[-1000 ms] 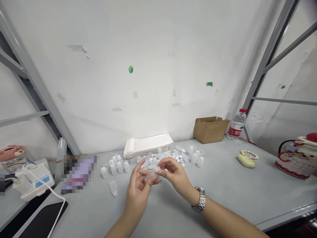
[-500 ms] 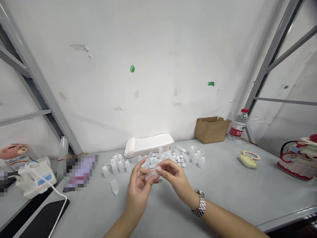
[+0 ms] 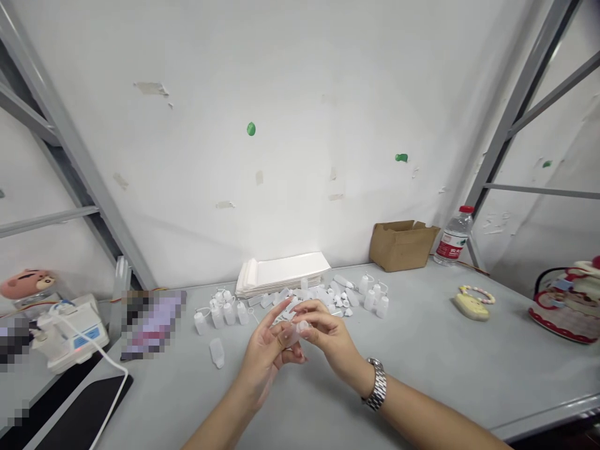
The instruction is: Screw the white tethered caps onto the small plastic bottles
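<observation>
Between my two hands is a small translucent bottle (image 3: 293, 337). My left hand (image 3: 266, 353) is closed around its body. My right hand (image 3: 330, 334), with a metal watch on the wrist, pinches the bottle's upper end, where a whitish piece shows; the fingers partly hide it. Just behind my hands lies a pile of loose bottles and white caps (image 3: 337, 295). Capped bottles stand upright in a group (image 3: 229, 314) to the left and another group (image 3: 369, 299) to the right. One uncapped bottle (image 3: 217, 353) lies flat on the grey table left of my left hand.
White sheets (image 3: 285, 270) are stacked against the wall. Further right are a cardboard box (image 3: 400, 250), a water bottle (image 3: 452, 240), a yellow case (image 3: 470, 307) and a patterned bag (image 3: 567, 306). A white power device (image 3: 77, 331) and black pad (image 3: 84, 415) are at left.
Both hands have turned the bottle so that its upper end faces more toward the camera and right. My left hand has rotated and its fingers have shifted around the bottle.
</observation>
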{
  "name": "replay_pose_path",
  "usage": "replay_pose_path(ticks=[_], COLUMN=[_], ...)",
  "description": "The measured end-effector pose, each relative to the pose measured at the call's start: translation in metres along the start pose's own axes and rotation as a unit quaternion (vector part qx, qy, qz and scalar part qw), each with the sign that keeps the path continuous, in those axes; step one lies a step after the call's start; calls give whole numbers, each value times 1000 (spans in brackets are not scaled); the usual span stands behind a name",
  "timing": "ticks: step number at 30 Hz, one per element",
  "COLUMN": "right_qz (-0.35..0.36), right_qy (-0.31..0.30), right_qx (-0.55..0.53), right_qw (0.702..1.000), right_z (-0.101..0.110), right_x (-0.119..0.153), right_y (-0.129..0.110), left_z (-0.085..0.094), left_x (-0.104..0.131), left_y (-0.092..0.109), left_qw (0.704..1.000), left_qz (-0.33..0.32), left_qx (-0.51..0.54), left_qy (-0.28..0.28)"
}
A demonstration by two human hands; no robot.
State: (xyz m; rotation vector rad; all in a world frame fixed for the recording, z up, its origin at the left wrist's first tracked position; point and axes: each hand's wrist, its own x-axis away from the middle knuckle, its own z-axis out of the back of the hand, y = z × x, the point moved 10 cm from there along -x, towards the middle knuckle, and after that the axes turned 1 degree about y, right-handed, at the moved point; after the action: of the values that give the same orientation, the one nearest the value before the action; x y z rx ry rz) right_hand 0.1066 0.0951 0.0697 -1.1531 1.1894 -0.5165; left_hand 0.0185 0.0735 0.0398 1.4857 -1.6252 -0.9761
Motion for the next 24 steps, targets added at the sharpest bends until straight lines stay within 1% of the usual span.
replay_pose_path(ticks=[2, 4, 5, 10, 12, 15, 17, 19, 21, 22, 24], right_qz=[10, 18, 18, -4, -2, 8, 7, -17, -45, -46, -26], right_qy=[-40, -56, -48, 37, 43, 35, 39, 43, 27, 4, -54], right_qx=[23, 50, 64, 113, 124, 145, 168, 200, 260, 310, 415], right_qw=[999, 997, 997, 993, 991, 989, 985, 979, 964, 950, 908], right_z=[-7, -10, -9, 5, 6, 11, 22, 37, 49, 50, 47], right_x=[0, 0, -1, -3, -3, -8, -15, -23, -30, -32, -32], right_y=[-2, -2, -2, 7, 8, 3, 0, 4, 12, 15, 21], left_z=[0, 3, 4, 13, 18, 27, 34, 42, 50, 53, 59], left_x=[0, 0, 0, -3, -6, -9, -9, -10, -10, -10, -9], left_y=[-2, -1, 0, 1, -1, -4, -4, -2, 3, 5, 11], left_qw=[1000, 1000, 1000, 998, 998, 996, 993, 989, 983, 981, 975], left_qz=[11, 10, 5, -17, -17, -23, -30, -38, -52, -60, -77], left_qx=[11, 20, 24, 33, 31, 39, 53, 65, 75, 80, 88], left_qy=[-2, 10, 18, 43, 51, 78, 103, 130, 157, 169, 189])
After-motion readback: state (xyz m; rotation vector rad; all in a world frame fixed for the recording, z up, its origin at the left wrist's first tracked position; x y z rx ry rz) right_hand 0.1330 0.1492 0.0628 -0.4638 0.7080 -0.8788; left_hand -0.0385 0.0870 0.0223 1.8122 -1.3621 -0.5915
